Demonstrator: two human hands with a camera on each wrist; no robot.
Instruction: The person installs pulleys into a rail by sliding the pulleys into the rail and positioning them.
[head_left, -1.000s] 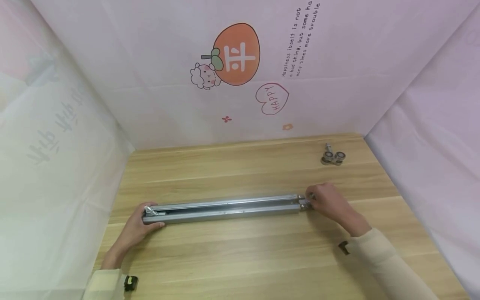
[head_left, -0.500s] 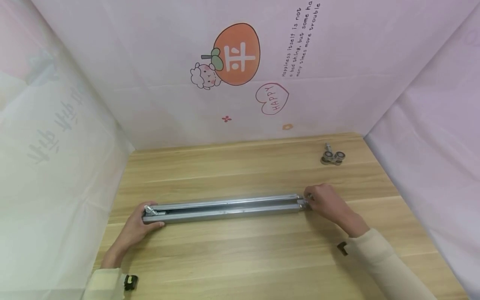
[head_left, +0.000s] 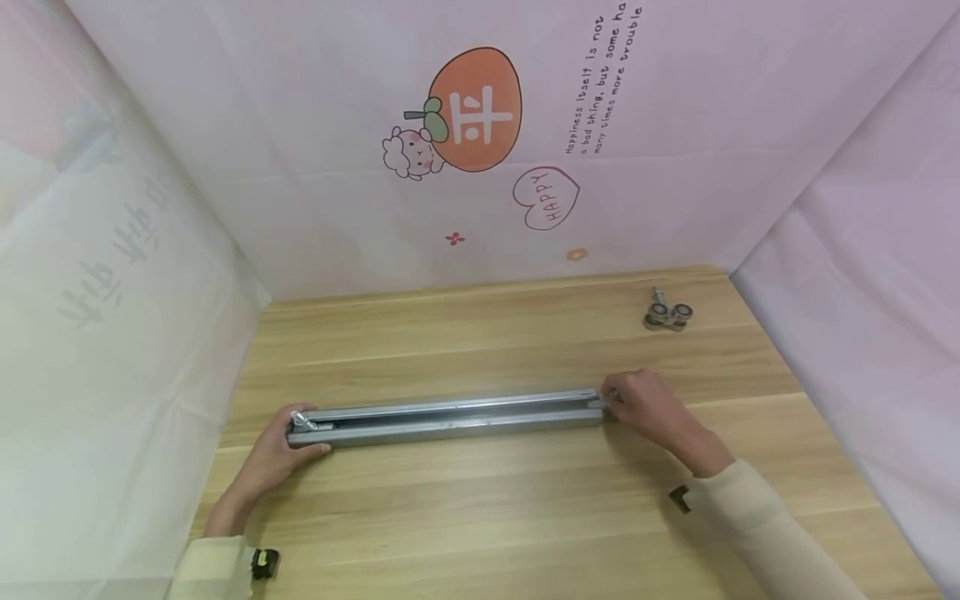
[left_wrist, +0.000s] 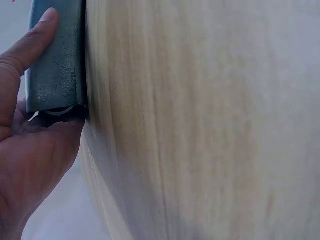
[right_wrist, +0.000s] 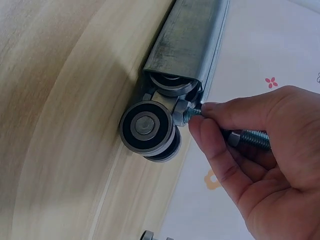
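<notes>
A long metal track [head_left: 465, 428] lies across the wooden table with its slot facing up. My left hand [head_left: 272, 452] grips its left end, the thumb along the near side wall. A threaded bolt [head_left: 303, 422] stands tilted out of the slot there; a curved edge shows inside the track end in the left wrist view. At the other end, my right hand [head_left: 647, 410] pinches the bolt of a roller trolley [right_wrist: 145, 125] between thumb and fingers. One pair of its wheels sits in the track mouth, the other pair outside. A second threaded piece [right_wrist: 255, 140] shows beneath the fingers.
Another roller trolley [head_left: 666, 317] lies at the table's back right, beyond my right hand. A printed pale cloth [head_left: 337, 225] hangs behind the wooden table [head_left: 465, 517], with further cloth at both sides.
My right hand has moved slightly left, and the roller trolley has slid farther into the track's right end. The left hand and the track stay in place.
</notes>
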